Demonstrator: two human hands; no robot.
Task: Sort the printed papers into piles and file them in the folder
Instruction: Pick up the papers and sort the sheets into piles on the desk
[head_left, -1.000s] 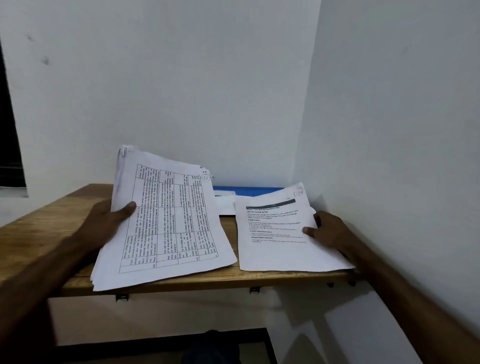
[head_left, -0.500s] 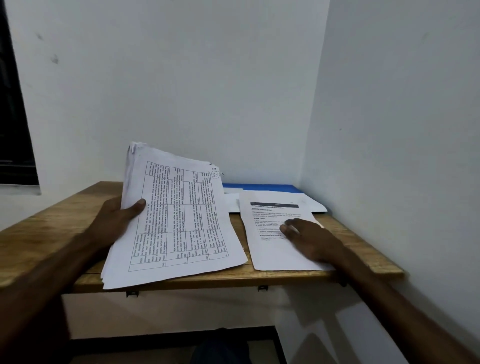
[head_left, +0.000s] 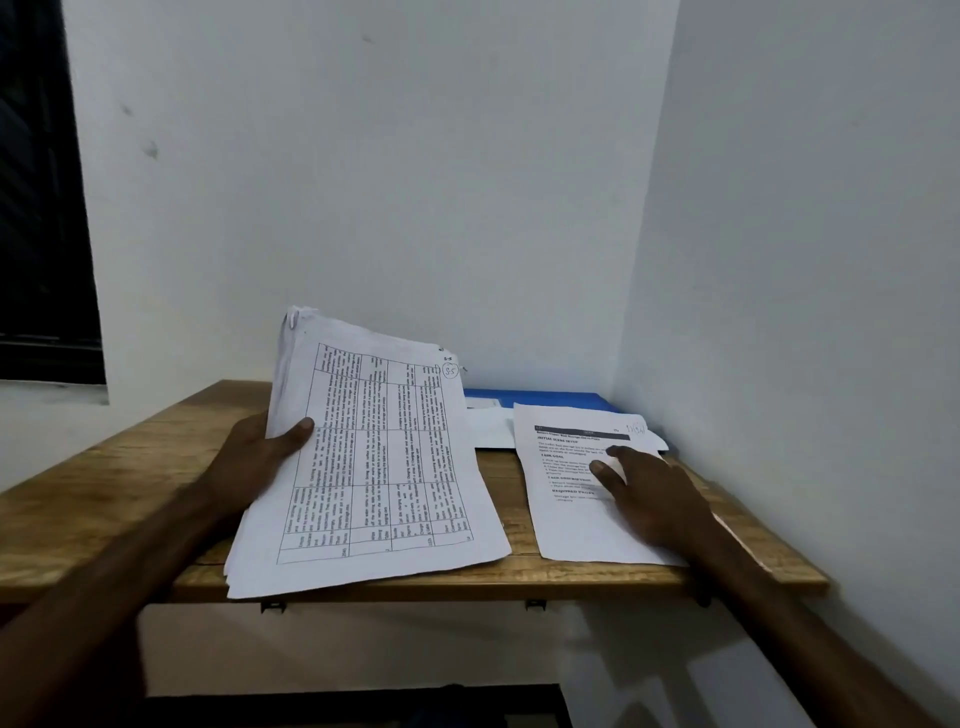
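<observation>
My left hand (head_left: 254, 460) grips a thick stack of printed papers (head_left: 374, 462) by its left edge; the top sheet carries a table and the stack tilts up off the wooden table (head_left: 104, 499). To the right a small pile of printed sheets (head_left: 571, 525) lies flat. My right hand (head_left: 644, 493) rests palm down on that pile with its fingers spread. A blue folder (head_left: 550, 401) lies at the back against the wall, partly hidden under white sheets (head_left: 491, 426).
White walls close the back and the right side, forming a corner behind the folder. A dark window (head_left: 41, 208) is at the left. The table's front edge (head_left: 467, 584) runs under both piles, and the stack overhangs it.
My right hand has slid from the right edge of the small pile onto its middle and now lies flat. The pile has settled flat. The left hand's stack barely moved.
</observation>
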